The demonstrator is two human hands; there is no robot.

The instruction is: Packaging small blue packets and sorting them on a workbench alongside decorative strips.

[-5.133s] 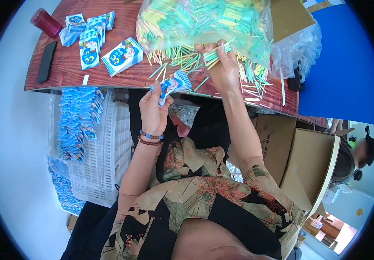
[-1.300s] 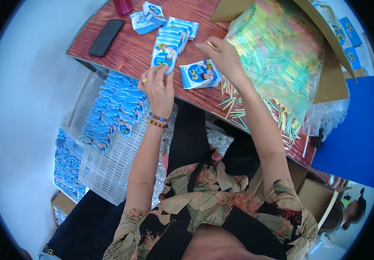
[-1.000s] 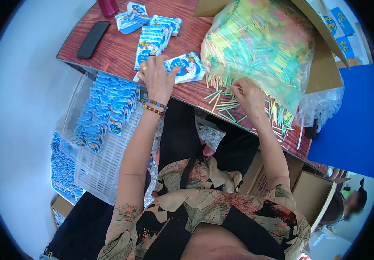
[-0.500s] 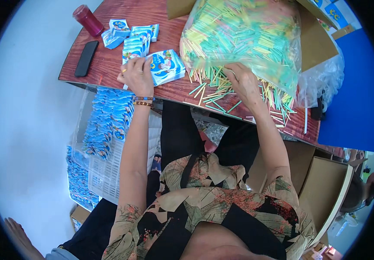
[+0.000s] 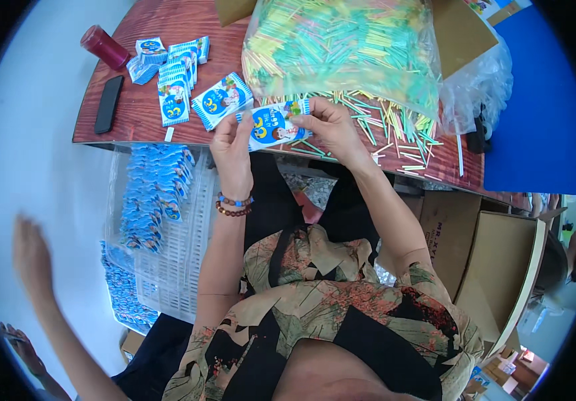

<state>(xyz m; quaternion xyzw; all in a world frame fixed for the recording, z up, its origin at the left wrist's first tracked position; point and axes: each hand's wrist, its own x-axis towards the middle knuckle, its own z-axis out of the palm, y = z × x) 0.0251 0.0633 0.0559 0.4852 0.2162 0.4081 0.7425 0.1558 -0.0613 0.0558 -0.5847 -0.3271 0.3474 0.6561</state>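
Note:
A blue and white packet (image 5: 276,128) is stretched between my two hands, above the table's front edge. My left hand (image 5: 233,144) pinches its left end. On its right end, the thumb and fingers of my right hand (image 5: 331,132) are closed; whether they also hold a stick is hidden. Just behind lies another packet (image 5: 222,100), flat on the table. A stack of overlapping packets (image 5: 175,100) sits farther left. Loose thin coloured sticks (image 5: 395,130) spill from a large clear bag (image 5: 341,47) beyond my right hand.
A black phone (image 5: 109,103) and a red-filled jar (image 5: 105,47) lie at the wooden table's (image 5: 144,130) left. Below stand plastic crates (image 5: 174,267) full of packets. Cardboard boxes (image 5: 501,267) are at right. Another person's blurred arm (image 5: 54,314) reaches in from lower left.
My left hand has left the stacked packets and my right hand the loose sticks; both now hold one packet between them. The view has shifted, and another person's arm has risen at the left.

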